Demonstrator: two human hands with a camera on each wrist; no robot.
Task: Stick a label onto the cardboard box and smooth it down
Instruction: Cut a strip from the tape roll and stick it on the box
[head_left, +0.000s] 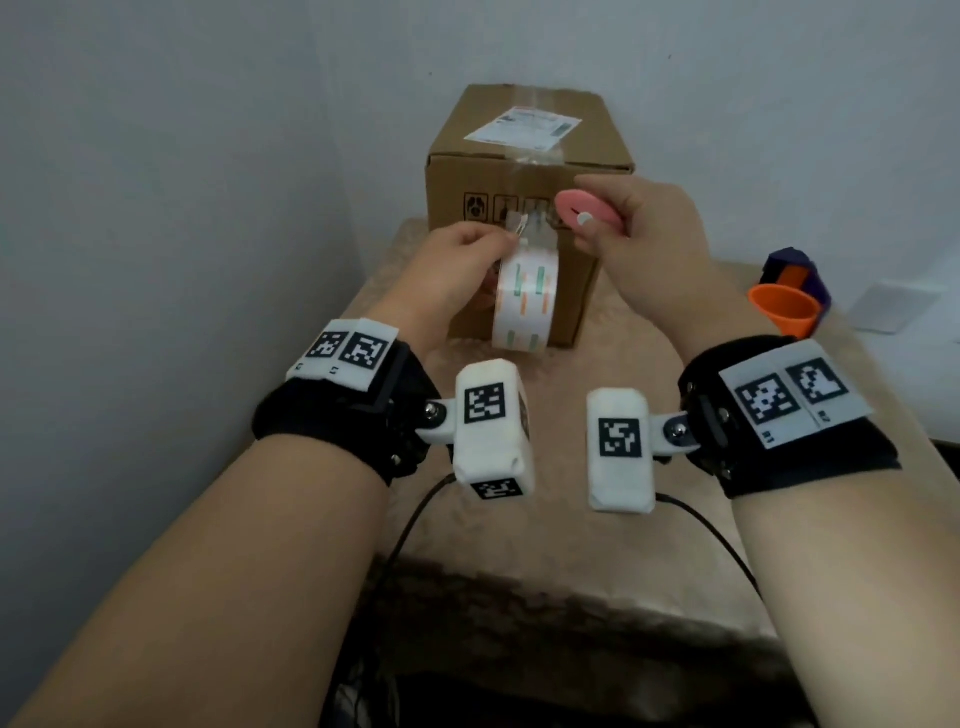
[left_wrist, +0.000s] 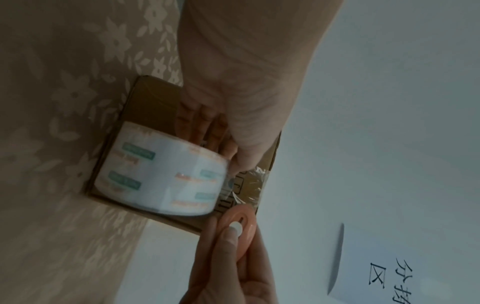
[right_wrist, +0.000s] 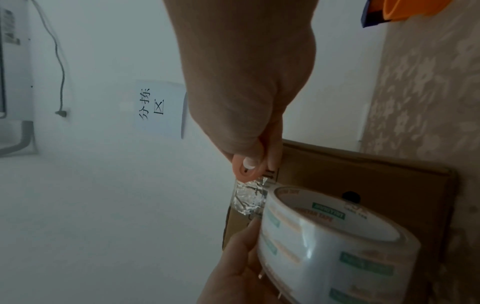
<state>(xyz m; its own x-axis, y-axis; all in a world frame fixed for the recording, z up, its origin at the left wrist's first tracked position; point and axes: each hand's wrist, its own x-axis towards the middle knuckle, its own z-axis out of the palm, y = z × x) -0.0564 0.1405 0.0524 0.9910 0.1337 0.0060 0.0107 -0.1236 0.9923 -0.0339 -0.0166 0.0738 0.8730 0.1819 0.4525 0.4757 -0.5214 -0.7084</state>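
Observation:
A brown cardboard box (head_left: 519, 176) stands at the far end of the table, with a white printed label (head_left: 523, 124) lying on its top. In front of its near face my left hand (head_left: 462, 260) grips a roll of clear tape (head_left: 525, 301) with green and orange print. A crinkled loose end of tape (right_wrist: 248, 197) sticks up from the roll. My right hand (head_left: 639, 234) pinches a small pink cutter (head_left: 587, 210) just right of that loose end. The roll (left_wrist: 161, 174) and the cutter (left_wrist: 239, 224) also show in the left wrist view.
The table carries a beige flowered cloth (head_left: 597, 519). An orange cup (head_left: 784, 309) and a purple and orange holder (head_left: 795, 273) sit at the right edge. White walls close in behind and left of the box. A paper sign (right_wrist: 158, 109) hangs on the wall.

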